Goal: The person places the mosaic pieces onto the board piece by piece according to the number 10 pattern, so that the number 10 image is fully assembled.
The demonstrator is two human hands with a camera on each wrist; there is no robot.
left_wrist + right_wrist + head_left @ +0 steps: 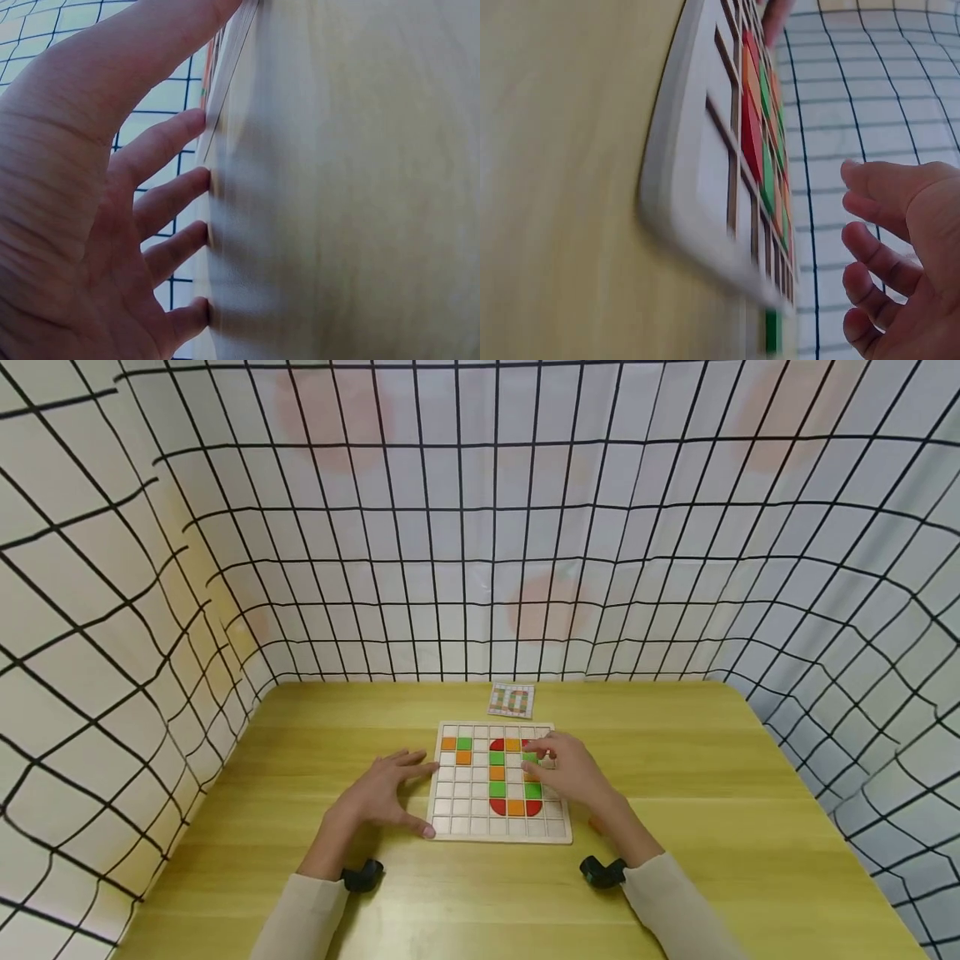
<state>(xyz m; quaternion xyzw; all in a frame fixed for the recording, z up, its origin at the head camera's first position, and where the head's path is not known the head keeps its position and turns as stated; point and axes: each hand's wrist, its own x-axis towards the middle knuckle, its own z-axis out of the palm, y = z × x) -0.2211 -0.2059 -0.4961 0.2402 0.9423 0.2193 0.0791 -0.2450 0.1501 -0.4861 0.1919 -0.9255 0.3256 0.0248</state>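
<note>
A white gridded board (459,810) lies on the table, holding square orange and green tiles and rounded red corner tiles. An orange tile (448,744), a green tile (465,744) and another orange tile sit at its upper left. A ring of tiles, with a red corner tile (498,807) at lower left, fills the right half. My left hand (382,789) is spread at the board's left side, thumb at the near corner and index fingertip at the edge. Over the ring's right side hovers my right hand (566,768), fingers loosely bent; between them no tile shows in the right wrist view.
Behind the board lies a small card (512,701) printed with a coloured 10 pattern. A green piece (773,332) is beside the board in the right wrist view. Something orange (596,825) peeks out by my right forearm. Black-gridded white sheeting (465,560) encloses the table.
</note>
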